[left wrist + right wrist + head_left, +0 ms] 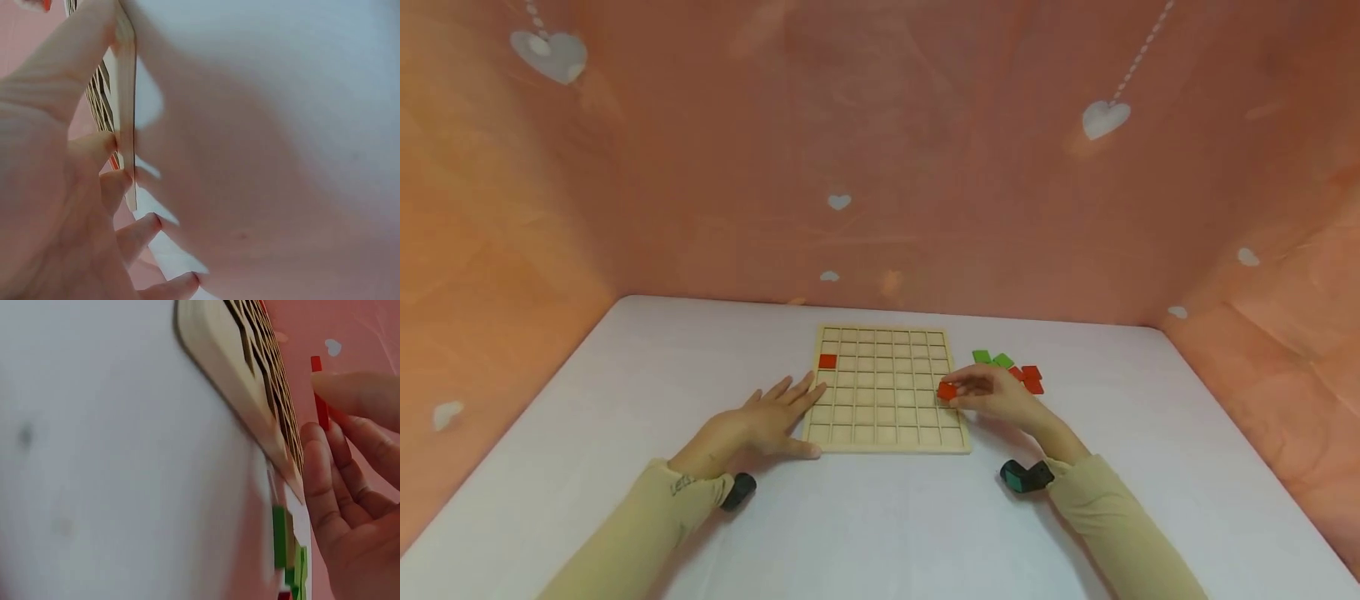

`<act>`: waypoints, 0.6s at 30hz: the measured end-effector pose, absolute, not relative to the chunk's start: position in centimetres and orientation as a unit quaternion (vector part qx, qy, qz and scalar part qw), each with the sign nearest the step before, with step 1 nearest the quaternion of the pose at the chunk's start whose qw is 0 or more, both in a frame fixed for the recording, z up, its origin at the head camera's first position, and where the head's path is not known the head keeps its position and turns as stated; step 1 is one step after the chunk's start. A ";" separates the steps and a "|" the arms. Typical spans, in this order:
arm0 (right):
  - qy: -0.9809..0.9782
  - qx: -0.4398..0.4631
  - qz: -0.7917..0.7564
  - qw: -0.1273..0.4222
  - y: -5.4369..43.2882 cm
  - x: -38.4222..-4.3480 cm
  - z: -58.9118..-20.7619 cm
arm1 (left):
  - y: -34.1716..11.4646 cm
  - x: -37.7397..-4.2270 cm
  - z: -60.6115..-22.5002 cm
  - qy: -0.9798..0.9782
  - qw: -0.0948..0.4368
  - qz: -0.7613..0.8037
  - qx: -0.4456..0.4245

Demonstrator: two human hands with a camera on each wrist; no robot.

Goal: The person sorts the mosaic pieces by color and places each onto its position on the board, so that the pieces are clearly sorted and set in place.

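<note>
A pale wooden grid board point(885, 447) lies flat on the table, and one red tile point(827, 361) sits in a cell along its left edge. My left hand point(769, 423) has its fingers spread, fingertips at the left rim of the board; in the left wrist view the thumb and fingers reach along the board's side. Over the right part of the grid, my right hand point(996, 396) pinches a red square tile point(947, 391) between thumb and fingers. The right wrist view shows this held tile point(319, 394) edge-on, raised above the board.
Right of the board lie several loose tiles, among them a green tile point(1003, 361) and a red tile point(1032, 373), partly behind the right hand. A white cloth point(880, 525) covers the table. Pink fabric walls point(880, 167) stand at the back and sides.
</note>
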State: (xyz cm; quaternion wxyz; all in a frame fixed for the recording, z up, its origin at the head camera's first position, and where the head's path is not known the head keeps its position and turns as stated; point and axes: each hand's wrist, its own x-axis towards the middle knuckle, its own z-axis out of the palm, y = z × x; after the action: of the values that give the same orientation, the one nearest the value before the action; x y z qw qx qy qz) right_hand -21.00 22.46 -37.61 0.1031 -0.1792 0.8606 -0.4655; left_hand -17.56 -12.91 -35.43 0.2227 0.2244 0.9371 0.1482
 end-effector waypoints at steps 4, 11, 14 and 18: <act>0.863 -0.183 -0.461 0.096 21.6 -21.3 -37.8 | -12.9 -17.3 -35.4 0.937 0.222 0.145 0.227; 0.871 -0.174 -0.450 0.094 19.8 -21.7 -37.5 | -13.0 -17.1 -35.2 0.936 0.224 0.154 0.224; 0.868 -0.177 -0.454 0.096 19.1 -21.9 -37.3 | -13.0 -17.1 -35.3 0.936 0.223 0.153 0.224; 0.864 -0.184 -0.459 0.096 18.0 -22.3 -37.1 | -13.0 -17.2 -35.3 0.938 0.220 0.151 0.221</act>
State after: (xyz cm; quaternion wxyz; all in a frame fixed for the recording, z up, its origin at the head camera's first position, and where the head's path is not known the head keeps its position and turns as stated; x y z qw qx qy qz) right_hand -22.33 17.97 -37.12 0.0957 -0.1838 0.8637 -0.4595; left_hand -17.17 -13.04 -35.31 0.2202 0.2211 0.9380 0.1508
